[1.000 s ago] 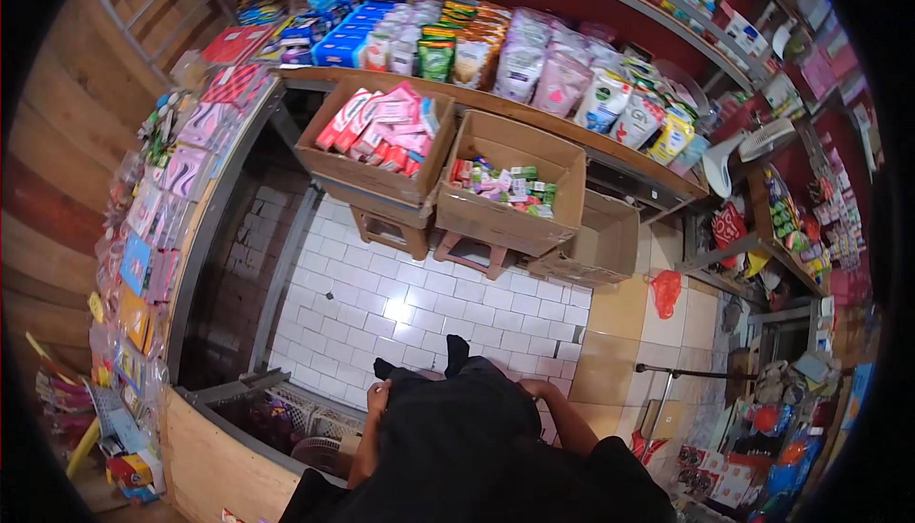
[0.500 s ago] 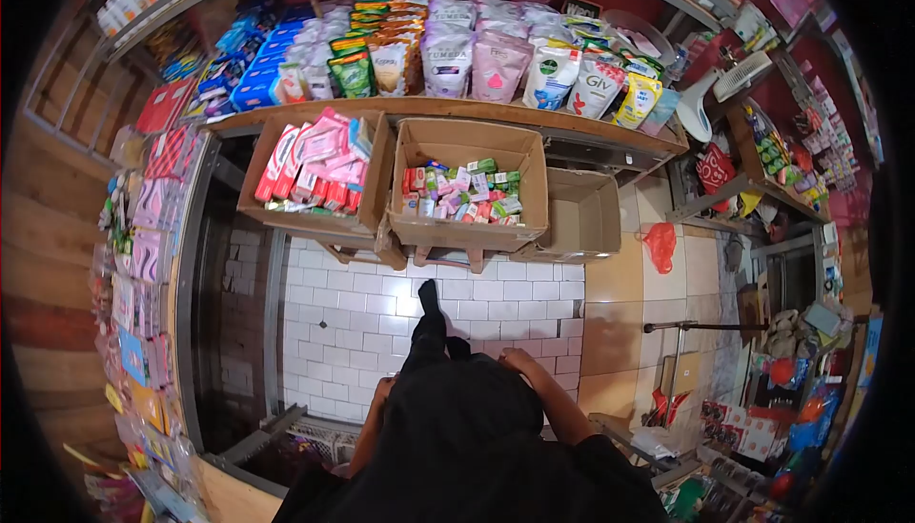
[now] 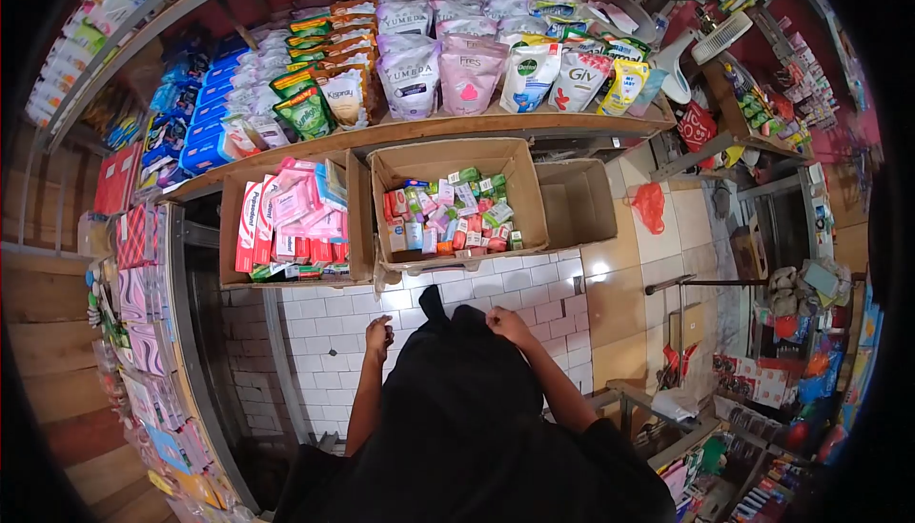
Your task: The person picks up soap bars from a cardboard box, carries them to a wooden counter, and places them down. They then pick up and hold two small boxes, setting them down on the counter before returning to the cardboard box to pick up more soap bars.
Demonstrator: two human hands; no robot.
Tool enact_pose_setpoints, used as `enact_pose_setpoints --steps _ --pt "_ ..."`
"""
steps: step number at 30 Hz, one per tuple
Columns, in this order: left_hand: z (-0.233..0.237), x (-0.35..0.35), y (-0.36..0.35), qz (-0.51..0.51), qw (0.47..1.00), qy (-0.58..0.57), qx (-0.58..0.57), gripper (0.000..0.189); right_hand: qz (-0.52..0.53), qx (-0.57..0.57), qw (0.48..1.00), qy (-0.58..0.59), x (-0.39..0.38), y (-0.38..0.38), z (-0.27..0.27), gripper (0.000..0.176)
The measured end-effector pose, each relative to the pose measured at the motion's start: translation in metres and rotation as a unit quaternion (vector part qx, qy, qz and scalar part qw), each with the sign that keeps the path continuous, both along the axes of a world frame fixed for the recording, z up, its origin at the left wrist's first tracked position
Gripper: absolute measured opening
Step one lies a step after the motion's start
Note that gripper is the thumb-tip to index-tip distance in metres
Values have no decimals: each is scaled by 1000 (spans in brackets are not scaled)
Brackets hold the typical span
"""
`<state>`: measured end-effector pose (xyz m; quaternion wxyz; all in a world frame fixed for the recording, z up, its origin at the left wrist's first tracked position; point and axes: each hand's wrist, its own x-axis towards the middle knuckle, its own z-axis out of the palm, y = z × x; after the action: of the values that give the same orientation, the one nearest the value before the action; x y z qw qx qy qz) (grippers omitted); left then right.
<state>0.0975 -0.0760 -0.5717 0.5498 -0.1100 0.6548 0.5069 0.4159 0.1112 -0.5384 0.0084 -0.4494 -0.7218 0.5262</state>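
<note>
My left hand (image 3: 378,334) is raised in front of my body, fingers curled in, with nothing showing in it. On the other side, my right hand (image 3: 508,325) is also curled, its fingertips right at the black clothing (image 3: 457,390) over my legs. Ahead of both hands is an open cardboard box (image 3: 459,156) of small soap-like boxes (image 3: 467,201). To its left, another cardboard box (image 3: 360,228) contains red-and-white Pepsodent toothpaste cartons (image 3: 253,223) and pink packets (image 3: 303,204). Neither hand touches these boxes.
A third cardboard box (image 3: 581,194) stands to the right. Behind, a wooden shelf (image 3: 429,134) carries rows of refill pouches (image 3: 410,80). Metal-framed racks of goods line both sides. A red plastic bag (image 3: 649,209) lies on the tiled floor (image 3: 324,332).
Both hands have come forward and up, the left one lifting clear of my side. My view has moved nearer to the shelf and boxes, and the black-covered foot is now mostly hidden.
</note>
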Motion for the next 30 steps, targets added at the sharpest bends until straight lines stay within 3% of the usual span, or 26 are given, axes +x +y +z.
enact_pose_setpoints --steps 4,6,7,11,14,15,19,22,23,26,28,30 --pt "18 6 35 -25 998 -62 -8 21 -15 25 998 53 -53 26 67 21" --pt "25 7 44 -89 989 -114 -9 24 -17 6 997 75 -73 44 98 24" --pt "34 7 51 -132 986 -106 -2 26 -36 -51 995 78 -82 54 104 29" --pt "89 6 84 -264 958 -102 34 35 -109 -102 983 111 -118 94 164 33" --pt "152 -2 128 -333 936 -77 80 39 -116 41 982 144 -126 142 107 32" --pt "170 -7 141 -359 926 -62 97 40 -130 -11 984 117 -131 155 120 30" --pt "194 -25 182 -327 931 12 161 38 -125 53 988 70 -133 199 62 27" --pt "180 -35 210 -268 931 153 195 34 -121 27 990 -63 -133 223 29 28" --pt "154 -41 212 -260 927 201 179 29 -118 -4 989 -85 -133 231 25 30" --pt "139 -45 228 -224 916 301 145 28 -106 -50 988 -103 -125 247 -38 33" --pt "127 -44 230 -208 915 333 91 25 -90 -13 990 -108 -120 252 -76 34" --pt "124 -39 234 -204 890 403 58 24 -83 6 989 -125 -123 255 -83 34"
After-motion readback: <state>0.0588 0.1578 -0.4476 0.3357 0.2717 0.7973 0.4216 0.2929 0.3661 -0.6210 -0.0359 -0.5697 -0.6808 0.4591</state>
